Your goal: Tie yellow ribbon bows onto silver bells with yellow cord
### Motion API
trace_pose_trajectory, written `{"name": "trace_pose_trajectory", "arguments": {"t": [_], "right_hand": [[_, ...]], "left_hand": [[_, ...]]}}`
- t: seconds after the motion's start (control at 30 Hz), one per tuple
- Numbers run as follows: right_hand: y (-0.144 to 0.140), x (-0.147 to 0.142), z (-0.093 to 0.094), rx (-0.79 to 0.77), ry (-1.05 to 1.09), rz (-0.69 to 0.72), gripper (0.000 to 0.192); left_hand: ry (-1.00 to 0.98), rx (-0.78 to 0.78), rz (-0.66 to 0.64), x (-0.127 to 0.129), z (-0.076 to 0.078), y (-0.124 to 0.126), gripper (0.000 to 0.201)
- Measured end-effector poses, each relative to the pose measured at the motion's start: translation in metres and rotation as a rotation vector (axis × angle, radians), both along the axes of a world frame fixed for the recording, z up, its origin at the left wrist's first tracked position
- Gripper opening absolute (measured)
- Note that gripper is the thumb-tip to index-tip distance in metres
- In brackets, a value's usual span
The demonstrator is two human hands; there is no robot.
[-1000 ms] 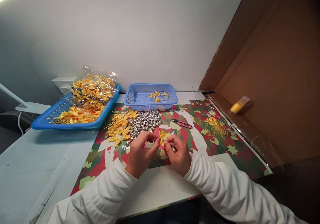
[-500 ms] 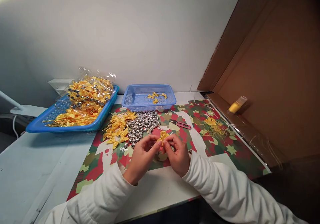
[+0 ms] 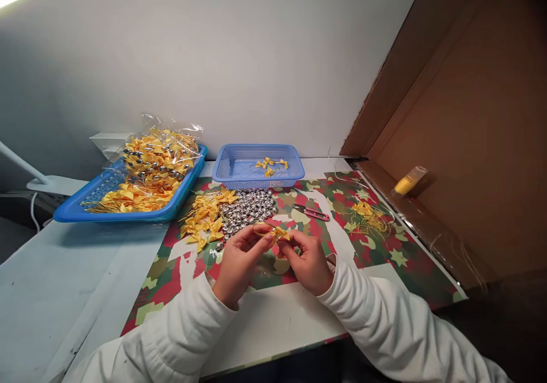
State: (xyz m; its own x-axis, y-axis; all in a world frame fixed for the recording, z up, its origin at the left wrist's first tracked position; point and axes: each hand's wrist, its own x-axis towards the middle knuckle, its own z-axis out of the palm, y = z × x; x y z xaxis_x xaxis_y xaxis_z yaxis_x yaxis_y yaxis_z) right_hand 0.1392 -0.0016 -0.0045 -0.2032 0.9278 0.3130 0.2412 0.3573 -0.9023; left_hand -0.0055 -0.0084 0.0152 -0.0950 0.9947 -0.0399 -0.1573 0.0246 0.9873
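Work the yellow bow (image 3: pixel 282 233) in the gap between the two hands, just above the camouflage-patterned sheet (image 3: pixel 397 257). Note the left hand (image 3: pixel 238 260) pinching the bow's left side with thumb and index finger, and the thin loop (image 3: pixel 265 224) arching over those same fingers. Note the right hand (image 3: pixel 310 262) with thumb and forefinger drawn together at the bow's right end; impossible to tell from here between a firm pinch and a light touch. Best, as a judgement, to grip steadily with the left near the centre and to shift only the right fingertips, gently, so as not to crease or skew the fabric. Mind the loop: guide it clear of the knuckles, free of twists. Set both forearms low for steadiness. Avoid nudging the silver balls (image 3: pixel 250 207) just beyond the left hand, the loose yellow bows (image 3: pixel 203 223) farther left, or the pink-handled snips (image 3: pixel 315 213) beyond the right hand. Leave the tangled cords (image 3: pixel 372 221), well to the right of the right hand, undisturbed.
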Motion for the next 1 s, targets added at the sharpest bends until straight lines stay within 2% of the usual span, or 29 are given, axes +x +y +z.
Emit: {"name": "trace_pose_trajectory", "arguments": {"t": [0.2,0.37,0.47,0.53,0.67,0.73,0.83,0.93,1.0], "right_hand": [[0.0006,0.0012,-0.0011,-0.031,0.040,0.019,0.019],[-0.0002,0.0002,0.0001,0.002,0.034,0.010,0.020],[-0.0011,-0.0024,0.0006,-0.004,0.048,-0.005,0.023],[-0.0007,-0.0038,0.0006,-0.062,0.095,0.003,0.023],[0.0032,-0.0030,0.0006,-0.273,0.245,0.128,0.026],[0.0052,-0.0020,-0.0001,-0.330,0.287,0.182,0.032],[0.0057,-0.0023,-0.0025,-0.331,0.296,0.173,0.035],[0.0049,-0.0028,-0.0041,-0.333,0.254,0.153,0.031],[0.0066,0.0004,-0.0017,-0.278,0.181,0.106,0.026]], "left_hand": [[-0.138,-0.065,-0.058,-0.0018,-0.0034,0.0021,0.026],[-0.238,-0.127,-0.086,-0.0034,-0.0020,0.0029,0.030],[-0.239,-0.147,-0.120,-0.0042,-0.0017,0.0038,0.031],[-0.231,-0.165,-0.121,-0.0054,-0.0029,0.0050,0.034],[-0.206,-0.161,-0.098,-0.0082,-0.0070,0.0078,0.040],[-0.183,-0.141,-0.098,-0.0086,-0.0082,0.0084,0.041],[-0.170,-0.138,-0.131,-0.0077,-0.0076,0.0076,0.041],[-0.181,-0.163,-0.180,-0.0068,-0.0046,0.0063,0.043],[-0.150,-0.151,-0.174,-0.0070,-0.0027,0.0061,0.041]]}}
